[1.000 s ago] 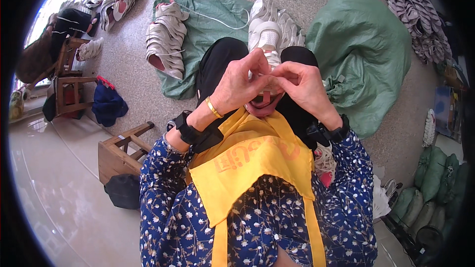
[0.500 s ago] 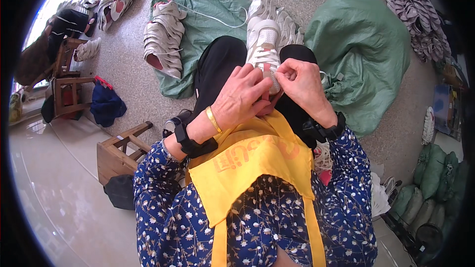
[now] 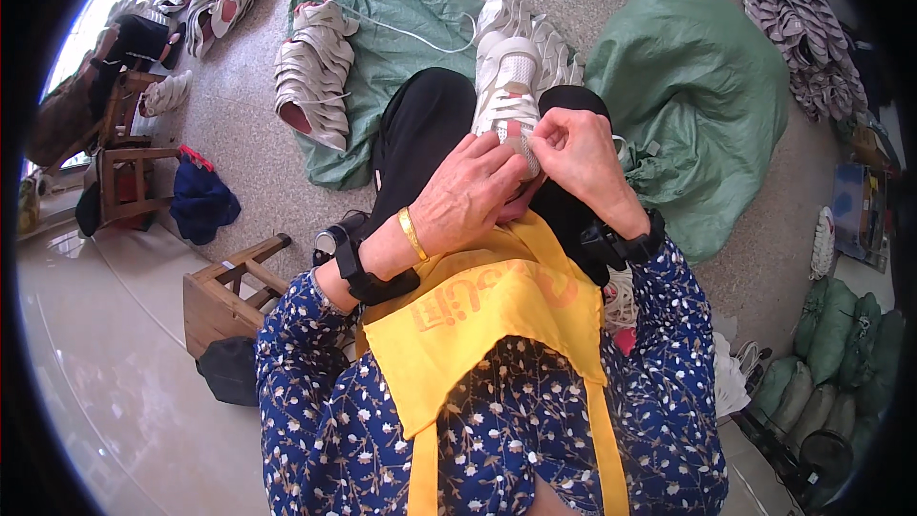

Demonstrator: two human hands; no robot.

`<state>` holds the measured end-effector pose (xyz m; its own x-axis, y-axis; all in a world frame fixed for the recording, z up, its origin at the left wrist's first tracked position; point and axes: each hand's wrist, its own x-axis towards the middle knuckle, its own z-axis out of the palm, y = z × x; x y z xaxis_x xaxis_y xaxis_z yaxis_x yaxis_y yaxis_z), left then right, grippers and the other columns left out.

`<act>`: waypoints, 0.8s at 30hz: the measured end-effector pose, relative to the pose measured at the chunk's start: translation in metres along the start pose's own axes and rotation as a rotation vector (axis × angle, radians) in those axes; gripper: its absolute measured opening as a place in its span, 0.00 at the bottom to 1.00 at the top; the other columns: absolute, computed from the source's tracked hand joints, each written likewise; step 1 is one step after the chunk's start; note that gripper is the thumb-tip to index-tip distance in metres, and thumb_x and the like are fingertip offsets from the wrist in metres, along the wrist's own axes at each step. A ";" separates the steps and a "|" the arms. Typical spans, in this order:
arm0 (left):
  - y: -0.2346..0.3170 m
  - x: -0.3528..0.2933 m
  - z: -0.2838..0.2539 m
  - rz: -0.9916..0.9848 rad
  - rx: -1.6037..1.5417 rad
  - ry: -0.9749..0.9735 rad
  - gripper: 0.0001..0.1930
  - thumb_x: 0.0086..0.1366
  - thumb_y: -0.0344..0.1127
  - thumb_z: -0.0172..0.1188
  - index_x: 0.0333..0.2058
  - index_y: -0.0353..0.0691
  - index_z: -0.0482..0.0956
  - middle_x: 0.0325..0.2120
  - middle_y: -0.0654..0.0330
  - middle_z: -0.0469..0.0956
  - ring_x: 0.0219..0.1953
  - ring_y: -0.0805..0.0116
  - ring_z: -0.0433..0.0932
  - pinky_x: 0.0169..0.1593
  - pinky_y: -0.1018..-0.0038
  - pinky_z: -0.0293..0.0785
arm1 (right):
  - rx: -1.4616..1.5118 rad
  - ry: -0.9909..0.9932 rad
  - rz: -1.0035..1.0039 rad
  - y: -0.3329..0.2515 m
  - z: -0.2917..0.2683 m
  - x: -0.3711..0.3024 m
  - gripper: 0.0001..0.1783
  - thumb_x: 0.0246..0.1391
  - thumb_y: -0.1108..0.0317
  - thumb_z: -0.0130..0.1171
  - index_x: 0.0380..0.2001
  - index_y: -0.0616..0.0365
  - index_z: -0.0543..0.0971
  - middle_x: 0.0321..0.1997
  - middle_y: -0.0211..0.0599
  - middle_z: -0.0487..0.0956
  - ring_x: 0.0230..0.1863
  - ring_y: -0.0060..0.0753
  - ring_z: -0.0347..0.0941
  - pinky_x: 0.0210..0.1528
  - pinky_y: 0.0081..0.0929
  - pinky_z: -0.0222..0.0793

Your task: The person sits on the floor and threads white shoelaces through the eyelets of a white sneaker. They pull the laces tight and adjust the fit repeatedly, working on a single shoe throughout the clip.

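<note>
A white shoe upper (image 3: 514, 76) with pink showing under its criss-crossed laces lies between my knees. My left hand (image 3: 468, 182) is closed on its near end, fingers curled over the edge near the tongue. Just to the right, my right hand (image 3: 578, 158) makes a pinch, thumb and forefinger together at the lacing; a bit of white shoelace seems to be between the tips, mostly hidden. Beyond the upper, a stack of similar uppers (image 3: 554, 53) rests on green sacking, and a loose white lace (image 3: 411, 33) trails leftward from there.
Another stack of white uppers (image 3: 315, 72) lies on green sacking (image 3: 401, 10) at the left. A bulging green sack (image 3: 697, 86) is on the right. Wooden stools (image 3: 220, 301) stand at left, and more piled uppers (image 3: 807, 38) lie at far right. A yellow apron (image 3: 478, 325) covers my lap.
My left hand's fingers have shifted slightly and lie lower on the near end of the upper. My right hand keeps its pinch almost in place. The whole view has shifted a little.
</note>
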<state>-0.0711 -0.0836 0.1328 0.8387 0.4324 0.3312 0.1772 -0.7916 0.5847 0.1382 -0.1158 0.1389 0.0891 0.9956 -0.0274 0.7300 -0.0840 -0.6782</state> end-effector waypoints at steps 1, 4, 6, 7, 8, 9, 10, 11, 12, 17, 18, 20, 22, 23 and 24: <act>0.000 0.000 0.000 0.006 0.001 0.007 0.19 0.55 0.37 0.70 0.42 0.40 0.73 0.39 0.54 0.76 0.44 0.53 0.75 0.48 0.59 0.70 | 0.081 -0.023 0.032 0.004 0.002 0.001 0.06 0.53 0.71 0.66 0.28 0.65 0.83 0.23 0.35 0.83 0.24 0.20 0.78 0.29 0.22 0.74; 0.000 0.000 0.002 0.022 -0.018 0.048 0.15 0.56 0.34 0.67 0.39 0.39 0.73 0.36 0.55 0.74 0.41 0.53 0.73 0.46 0.61 0.69 | 0.319 -0.076 0.111 0.018 0.009 0.004 0.07 0.56 0.71 0.67 0.30 0.65 0.84 0.24 0.31 0.83 0.25 0.15 0.76 0.28 0.20 0.72; 0.001 0.001 0.004 0.027 -0.055 0.109 0.07 0.57 0.27 0.60 0.34 0.38 0.73 0.31 0.55 0.71 0.37 0.53 0.71 0.43 0.63 0.67 | 0.475 -0.090 0.134 0.025 0.014 0.008 0.09 0.55 0.68 0.68 0.31 0.65 0.85 0.23 0.32 0.83 0.24 0.15 0.76 0.28 0.22 0.72; 0.001 0.001 0.003 0.001 -0.063 0.106 0.06 0.58 0.27 0.60 0.34 0.38 0.73 0.30 0.55 0.71 0.37 0.53 0.70 0.42 0.63 0.67 | 0.542 -0.096 0.156 0.026 0.015 0.008 0.09 0.56 0.69 0.68 0.31 0.66 0.85 0.24 0.31 0.83 0.25 0.15 0.75 0.28 0.20 0.72; 0.001 0.000 0.003 -0.024 -0.072 0.102 0.06 0.58 0.27 0.61 0.33 0.38 0.73 0.30 0.55 0.71 0.36 0.52 0.70 0.42 0.63 0.67 | 0.609 -0.101 0.178 0.027 0.016 0.007 0.08 0.56 0.69 0.68 0.31 0.66 0.85 0.24 0.29 0.83 0.25 0.14 0.75 0.28 0.19 0.71; 0.001 0.000 0.002 -0.050 -0.079 0.099 0.05 0.59 0.27 0.61 0.33 0.37 0.73 0.29 0.55 0.71 0.36 0.52 0.70 0.42 0.63 0.67 | 0.676 -0.107 0.198 0.027 0.016 0.007 0.08 0.57 0.70 0.68 0.31 0.66 0.84 0.25 0.27 0.82 0.25 0.13 0.74 0.28 0.18 0.71; 0.000 0.001 0.000 -0.070 -0.088 0.143 0.05 0.59 0.27 0.61 0.32 0.37 0.73 0.29 0.55 0.71 0.36 0.52 0.70 0.41 0.63 0.67 | 0.696 -0.105 0.213 0.026 0.017 0.007 0.08 0.57 0.71 0.67 0.31 0.66 0.84 0.26 0.27 0.82 0.25 0.13 0.74 0.27 0.17 0.70; -0.002 0.003 -0.001 -0.089 -0.098 0.188 0.05 0.59 0.28 0.61 0.32 0.37 0.73 0.29 0.55 0.71 0.35 0.52 0.70 0.41 0.63 0.67 | 0.715 -0.103 0.228 0.025 0.017 0.006 0.07 0.58 0.71 0.67 0.31 0.66 0.84 0.26 0.27 0.82 0.25 0.13 0.74 0.27 0.17 0.70; -0.004 0.005 -0.002 -0.109 -0.108 0.233 0.05 0.60 0.28 0.61 0.32 0.37 0.74 0.28 0.55 0.71 0.35 0.51 0.70 0.41 0.63 0.68 | 0.735 -0.102 0.244 0.024 0.017 0.005 0.07 0.58 0.72 0.67 0.32 0.66 0.84 0.27 0.27 0.82 0.25 0.13 0.73 0.27 0.16 0.69; -0.022 0.014 0.012 -0.284 -0.022 0.357 0.08 0.57 0.22 0.60 0.35 0.35 0.72 0.31 0.54 0.71 0.37 0.51 0.70 0.42 0.61 0.68 | 0.774 -0.126 0.344 0.010 0.011 0.005 0.07 0.58 0.71 0.68 0.31 0.65 0.84 0.26 0.27 0.82 0.24 0.13 0.72 0.25 0.16 0.67; -0.025 0.014 0.015 -0.286 -0.036 0.361 0.08 0.57 0.22 0.60 0.35 0.35 0.73 0.31 0.54 0.71 0.37 0.51 0.70 0.42 0.62 0.68 | 0.774 -0.133 0.374 0.007 0.009 0.005 0.07 0.58 0.71 0.68 0.31 0.64 0.84 0.25 0.27 0.82 0.23 0.13 0.72 0.25 0.16 0.67; -0.030 0.014 0.021 -0.290 -0.065 0.369 0.07 0.58 0.23 0.60 0.35 0.36 0.73 0.31 0.55 0.71 0.37 0.52 0.70 0.41 0.62 0.68 | 0.800 -0.136 0.394 0.004 0.010 0.006 0.07 0.58 0.71 0.68 0.31 0.64 0.84 0.25 0.27 0.82 0.23 0.13 0.72 0.25 0.16 0.67; -0.033 0.015 0.023 -0.307 -0.101 0.375 0.07 0.58 0.23 0.61 0.34 0.36 0.73 0.30 0.55 0.71 0.36 0.53 0.71 0.41 0.63 0.69 | 0.800 -0.144 0.401 0.004 0.010 0.005 0.07 0.58 0.71 0.68 0.31 0.64 0.84 0.25 0.27 0.81 0.24 0.13 0.72 0.25 0.16 0.67; -0.034 0.015 0.024 -0.316 -0.120 0.378 0.06 0.58 0.24 0.61 0.34 0.36 0.73 0.30 0.55 0.71 0.36 0.54 0.71 0.41 0.63 0.69 | 0.785 -0.151 0.396 0.004 0.009 0.005 0.07 0.59 0.71 0.67 0.31 0.64 0.84 0.25 0.27 0.81 0.24 0.13 0.72 0.26 0.16 0.68; -0.035 0.015 0.024 -0.323 -0.131 0.371 0.06 0.58 0.24 0.61 0.34 0.36 0.74 0.30 0.56 0.71 0.35 0.54 0.71 0.40 0.63 0.69 | 0.771 -0.159 0.387 0.004 0.010 0.006 0.07 0.59 0.71 0.67 0.31 0.65 0.84 0.25 0.27 0.81 0.24 0.13 0.73 0.26 0.16 0.68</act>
<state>-0.0525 -0.0597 0.0994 0.5083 0.7891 0.3450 0.3116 -0.5420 0.7805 0.1348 -0.1100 0.1293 0.0987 0.9014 -0.4215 0.0015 -0.4237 -0.9058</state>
